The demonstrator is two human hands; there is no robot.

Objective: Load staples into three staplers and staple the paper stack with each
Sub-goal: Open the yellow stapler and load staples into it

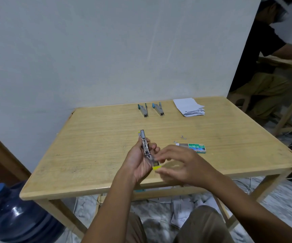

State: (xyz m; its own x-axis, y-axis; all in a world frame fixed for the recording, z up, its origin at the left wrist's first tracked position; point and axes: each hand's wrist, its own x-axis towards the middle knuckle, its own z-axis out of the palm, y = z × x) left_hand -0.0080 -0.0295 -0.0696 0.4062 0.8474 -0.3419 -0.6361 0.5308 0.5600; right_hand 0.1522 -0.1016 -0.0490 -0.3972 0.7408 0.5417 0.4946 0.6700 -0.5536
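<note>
My left hand (138, 162) grips a metal stapler with a yellow handle (145, 146) above the wooden table (96, 141), its nose pointing away from me. My right hand (178, 163) is blurred at the stapler's near end, fingers curled by the yellow part; whether it holds staples I cannot tell. A green staple box (197, 148) lies just right of my hands, with loose staples (183, 137) beside it. Two more staplers lie at the table's far side: a teal-handled stapler (143, 110) and a blue-handled stapler (158, 109). The white paper stack (189, 106) lies to their right.
A blue water jug (17, 214) stands on the floor at the lower left. Papers (180, 213) and cables lie on the floor under the table. Another person (268, 55) sits at a second table at the right. A pale wall (106, 50) runs behind the table.
</note>
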